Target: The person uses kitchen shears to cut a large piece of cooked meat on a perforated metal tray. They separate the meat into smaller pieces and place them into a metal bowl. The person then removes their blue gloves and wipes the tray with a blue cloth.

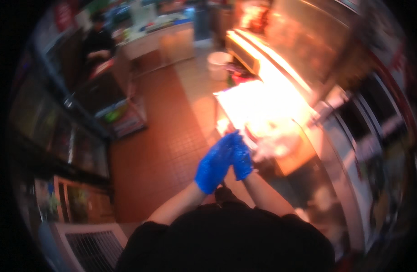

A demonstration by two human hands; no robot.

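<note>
Blue plastic gloves cover both hands, which meet in front of my body. My left hand slants up to the right, and its fingers press against or overlap the other glove. My right hand lies close alongside it, fingers pointing away from me. Blur and the overlap hide the fingers, so whether anything is between them cannot be seen. Just beyond and right of the gloves is a brightly lit worktop, its surface washed out by glare. A pale, blurred item rests near its closer end, beside an orange-brown board.
Reddish tiled floor stretches to the left. A white bucket stands past the worktop. Another person in dark clothes is at the far left, behind a counter. A grilled appliance sits at lower left, and glass-fronted cabinets line the left side.
</note>
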